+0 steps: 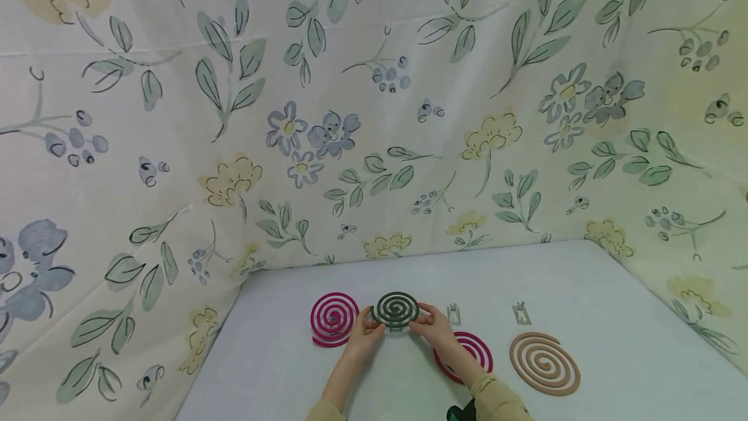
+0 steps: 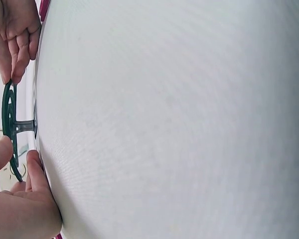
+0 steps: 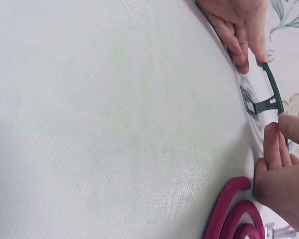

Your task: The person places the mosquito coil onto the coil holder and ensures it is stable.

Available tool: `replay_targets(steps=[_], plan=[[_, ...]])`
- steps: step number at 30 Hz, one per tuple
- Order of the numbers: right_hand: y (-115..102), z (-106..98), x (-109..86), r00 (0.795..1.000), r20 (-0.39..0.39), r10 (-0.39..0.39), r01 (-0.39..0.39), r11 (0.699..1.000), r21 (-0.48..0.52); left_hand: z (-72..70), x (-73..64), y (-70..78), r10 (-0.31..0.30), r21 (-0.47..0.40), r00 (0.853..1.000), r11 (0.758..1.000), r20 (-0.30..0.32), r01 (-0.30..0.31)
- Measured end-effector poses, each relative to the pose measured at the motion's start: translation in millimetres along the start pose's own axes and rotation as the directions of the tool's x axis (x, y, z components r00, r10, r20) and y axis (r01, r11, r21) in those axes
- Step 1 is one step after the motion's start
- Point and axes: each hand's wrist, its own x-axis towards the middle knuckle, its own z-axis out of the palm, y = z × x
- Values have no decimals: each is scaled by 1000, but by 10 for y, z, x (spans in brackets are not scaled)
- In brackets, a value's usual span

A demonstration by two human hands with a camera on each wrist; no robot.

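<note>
A dark green mosquito coil (image 1: 396, 308) is held level between both hands, above the table. My left hand (image 1: 363, 336) pinches its left edge between thumb and fingers. At the opposite edge my right hand (image 1: 434, 328) does likewise. Under the coil's middle, a small metal stand (image 3: 264, 104) rises from the table, its top right at the coil's centre. Left of my left hand lies a magenta coil (image 1: 334, 317) with a bit of stand showing beneath it. A second magenta coil (image 3: 220, 214) is partly hidden below my right forearm.
Two flat metal stands, one (image 1: 454, 314) just right of my right hand and another (image 1: 522, 312) farther right, lie on the white table (image 1: 602, 304). A tan coil (image 1: 545, 364) lies at the right. Flowered cloth (image 1: 374, 109) hangs behind and at the sides.
</note>
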Motion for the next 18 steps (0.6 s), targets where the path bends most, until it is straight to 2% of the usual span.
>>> replay_targets(steps=[18], plan=[[10,-2,10,1000,-5,12,-12,999,-38,0,1,26,-21,1,1000,1000,4,21]])
